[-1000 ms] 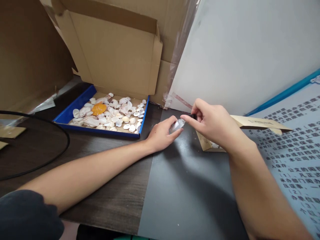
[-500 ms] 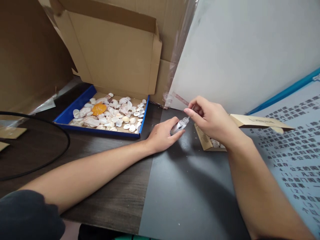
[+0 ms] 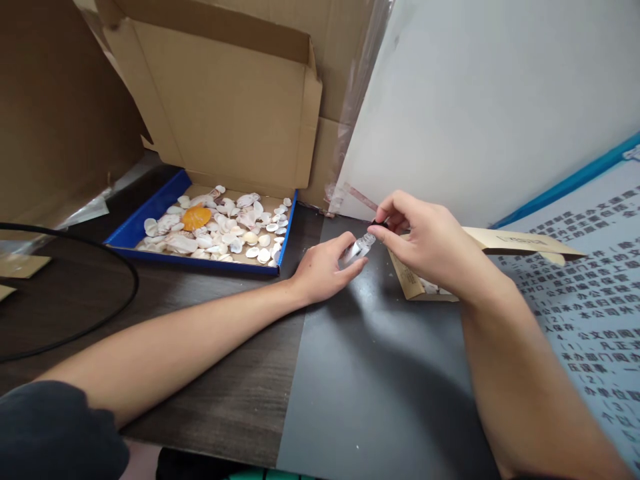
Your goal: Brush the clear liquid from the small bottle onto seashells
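Note:
My left hand (image 3: 327, 267) is closed around a small clear glass bottle (image 3: 358, 250), which is tilted with its open neck up to the right. There seems to be something whitish inside it. Just beyond the neck, my right hand (image 3: 420, 237) pinches a small dark piece (image 3: 381, 225) between thumb and forefinger; its kind is too small to make out. Behind my right wrist lies a small cardboard box (image 3: 409, 280) with pale bits in it, partly hidden by the arm.
To the left, an opened blue-edged box (image 3: 200, 261) holds many white seashells and an orange scallop shell (image 3: 197, 217). A black cable (image 3: 136, 293) loops across the dark table. Under my hands is a grey mat (image 3: 350, 400). A printed sheet (image 3: 590, 300) stands at the right.
The right fingers have turned slightly at the bottle's mouth, and a dark piece now shows between them. The bottle in my left hand has shifted slightly; the boxes stay put.

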